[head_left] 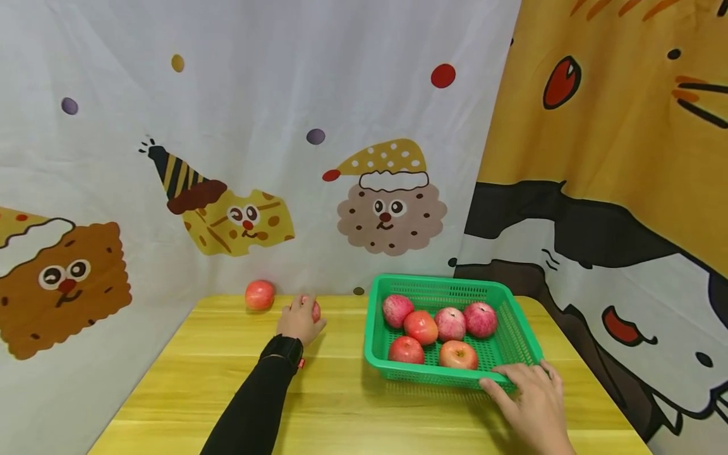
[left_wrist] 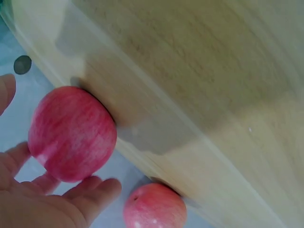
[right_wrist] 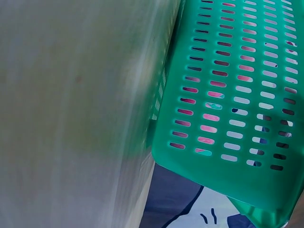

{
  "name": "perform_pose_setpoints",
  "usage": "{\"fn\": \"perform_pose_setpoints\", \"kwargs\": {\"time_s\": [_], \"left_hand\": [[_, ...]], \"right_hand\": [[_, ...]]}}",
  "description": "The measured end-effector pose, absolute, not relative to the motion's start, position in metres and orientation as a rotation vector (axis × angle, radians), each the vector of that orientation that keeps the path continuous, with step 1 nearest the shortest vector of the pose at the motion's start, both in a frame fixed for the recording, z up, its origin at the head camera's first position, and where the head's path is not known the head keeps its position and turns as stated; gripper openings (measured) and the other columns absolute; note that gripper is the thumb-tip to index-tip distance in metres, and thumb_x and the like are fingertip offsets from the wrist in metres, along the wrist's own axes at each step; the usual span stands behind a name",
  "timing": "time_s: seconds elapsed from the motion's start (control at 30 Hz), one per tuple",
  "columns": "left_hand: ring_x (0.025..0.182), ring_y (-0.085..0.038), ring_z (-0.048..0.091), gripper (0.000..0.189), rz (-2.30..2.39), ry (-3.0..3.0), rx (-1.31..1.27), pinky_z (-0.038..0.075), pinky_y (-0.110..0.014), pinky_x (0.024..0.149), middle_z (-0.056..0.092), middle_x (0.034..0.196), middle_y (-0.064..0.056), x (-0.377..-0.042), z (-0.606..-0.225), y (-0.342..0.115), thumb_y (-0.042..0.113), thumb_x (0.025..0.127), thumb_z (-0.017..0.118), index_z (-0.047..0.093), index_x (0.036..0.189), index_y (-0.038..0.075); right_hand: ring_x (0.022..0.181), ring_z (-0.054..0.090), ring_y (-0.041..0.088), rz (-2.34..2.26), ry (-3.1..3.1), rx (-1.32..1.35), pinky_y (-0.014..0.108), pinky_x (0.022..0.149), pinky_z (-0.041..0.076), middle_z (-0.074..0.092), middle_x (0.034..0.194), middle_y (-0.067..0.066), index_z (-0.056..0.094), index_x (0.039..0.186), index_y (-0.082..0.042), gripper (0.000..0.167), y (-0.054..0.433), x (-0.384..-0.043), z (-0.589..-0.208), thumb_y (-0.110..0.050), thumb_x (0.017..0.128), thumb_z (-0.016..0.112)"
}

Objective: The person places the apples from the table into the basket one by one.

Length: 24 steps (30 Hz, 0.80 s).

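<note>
At the back of the table my left hand is over a red apple, covering much of it in the head view. Seen from the left wrist, the fingers spread around one side of this apple, and the thumb stands apart from it. Another apple lies to its left. My right hand holds the front right rim of a green plastic basket, fingers over the edge and thumb outside. Several apples, among them one pale red apple, lie inside the basket.
Everything stands on a light wooden table. A white cartoon curtain hangs right behind its back edge, and a yellow patterned curtain runs along the right side. The slotted basket wall fills the right half of the right wrist view.
</note>
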<state>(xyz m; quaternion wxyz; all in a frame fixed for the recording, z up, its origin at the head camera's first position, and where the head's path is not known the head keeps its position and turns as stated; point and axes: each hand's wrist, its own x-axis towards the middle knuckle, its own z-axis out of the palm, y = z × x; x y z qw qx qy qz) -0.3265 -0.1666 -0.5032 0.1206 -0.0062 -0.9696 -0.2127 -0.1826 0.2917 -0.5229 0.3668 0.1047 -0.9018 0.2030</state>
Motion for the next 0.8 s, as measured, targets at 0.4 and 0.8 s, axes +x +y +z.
{"fn": "perform_pose_setpoints", "kwargs": {"time_s": [0.4, 0.8], "left_hand": [[0.095, -0.053, 0.064, 0.049, -0.436, -2.842, -0.114, 0.058, -0.061, 0.084, 0.064, 0.131, -0.024, -0.321, -0.520, -0.170, 0.033, 0.086, 0.087, 0.072, 0.128, 0.013], [0.087, -0.048, 0.059, 0.046, -0.423, -2.743, -0.115, 0.057, -0.057, 0.069, 0.064, 0.114, -0.019, -0.303, -0.528, -0.164, 0.019, 0.078, 0.091, 0.071, 0.119, 0.012]], "right_hand": [[0.090, 0.065, 0.034, 0.525, -2.328, 0.261, 0.065, 0.108, 0.029, 0.079, 0.095, 0.003, 0.080, 0.095, -0.020, 0.030, 0.290, -0.181, -0.521, -0.041, 0.078, 0.093], [0.091, 0.064, 0.034, 0.536, -2.323, 0.259, 0.066, 0.109, 0.029, 0.079, 0.095, 0.002, 0.080, 0.095, -0.021, 0.030, 0.291, -0.182, -0.523, -0.041, 0.078, 0.093]]}}
